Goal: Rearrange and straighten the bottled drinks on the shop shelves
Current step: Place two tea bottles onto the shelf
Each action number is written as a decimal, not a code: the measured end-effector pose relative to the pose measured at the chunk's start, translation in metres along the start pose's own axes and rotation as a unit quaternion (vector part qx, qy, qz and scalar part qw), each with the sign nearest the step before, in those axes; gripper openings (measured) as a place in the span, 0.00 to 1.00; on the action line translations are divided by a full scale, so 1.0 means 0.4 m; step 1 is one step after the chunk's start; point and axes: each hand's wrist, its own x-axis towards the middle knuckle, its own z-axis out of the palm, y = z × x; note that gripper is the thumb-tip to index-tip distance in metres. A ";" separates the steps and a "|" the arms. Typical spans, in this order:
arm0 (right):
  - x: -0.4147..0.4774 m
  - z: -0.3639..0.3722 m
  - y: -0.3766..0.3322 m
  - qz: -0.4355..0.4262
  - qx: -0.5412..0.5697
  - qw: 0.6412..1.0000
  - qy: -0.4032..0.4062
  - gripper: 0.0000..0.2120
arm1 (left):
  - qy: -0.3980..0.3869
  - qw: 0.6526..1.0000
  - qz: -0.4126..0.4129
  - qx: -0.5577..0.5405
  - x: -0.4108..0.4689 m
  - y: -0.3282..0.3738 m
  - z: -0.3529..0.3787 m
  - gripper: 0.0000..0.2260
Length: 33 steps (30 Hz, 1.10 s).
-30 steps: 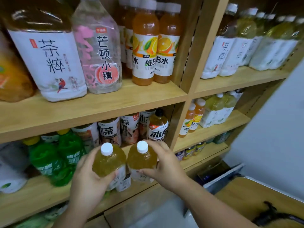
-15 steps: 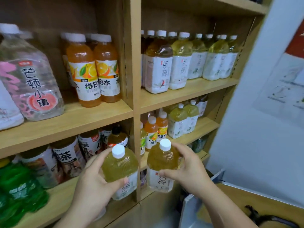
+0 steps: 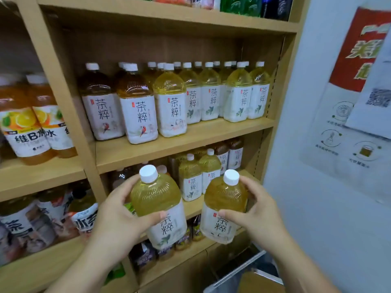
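My left hand [image 3: 115,218] grips a yellow-green tea bottle [image 3: 158,199] with a white cap and white label. A second tea bottle [image 3: 225,206] of the same kind is held in my right hand [image 3: 254,214]. Both bottles hang in the air, tilted slightly, in front of the right bay's lower shelf [image 3: 190,208]. Above them the middle shelf [image 3: 179,142] carries several rows of matching tea bottles [image 3: 211,96], with darker tea bottles [image 3: 137,106] at its left end. Behind the held bottles, a few more tea bottles [image 3: 190,176] stand on the lower shelf.
A wooden upright [image 3: 69,115] splits the shelving into two bays. Orange vitamin drinks [image 3: 31,123] stand in the left bay, dark tea bottles [image 3: 42,216] below them. A white wall with a poster [image 3: 349,102] is on the right. A box edge [image 3: 243,271] lies below.
Both hands carried their bottles up and to the right, from the left bay's low shelf to the front of the right bay. My view swung right and upward.
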 end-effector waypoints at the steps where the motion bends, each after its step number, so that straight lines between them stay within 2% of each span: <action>1: 0.019 -0.018 -0.001 -0.007 0.006 1.000 0.008 0.42 | 0.003 1.000 0.004 0.004 0.011 0.011 0.004 0.41; 7: 0.146 -0.072 -0.082 -0.043 0.051 0.997 0.041 0.40 | 0.053 0.997 0.045 -0.015 0.092 0.111 -0.008 0.42; 11: 0.235 -0.077 -0.156 -0.075 0.067 0.994 0.050 0.42 | 0.075 0.993 0.087 -0.019 0.167 0.172 -0.042 0.42; 16: 0.321 -0.106 -0.201 -0.085 0.058 0.994 0.042 0.42 | 0.056 0.990 0.124 -0.033 0.257 0.222 -0.042 0.39; 20: 0.347 -0.123 -0.155 -0.078 0.038 0.996 0.034 0.40 | 0.020 0.992 0.121 -0.028 0.297 0.197 -0.001 0.38; 26: 0.380 -0.161 -0.016 -0.029 0.025 0.999 0.019 0.37 | -0.022 0.996 0.069 -0.053 0.310 0.136 0.108 0.36; 33: 0.434 -0.226 0.135 0.001 0.035 0.999 -0.024 0.37 | -0.019 0.999 0.005 -0.041 0.317 0.111 0.268 0.37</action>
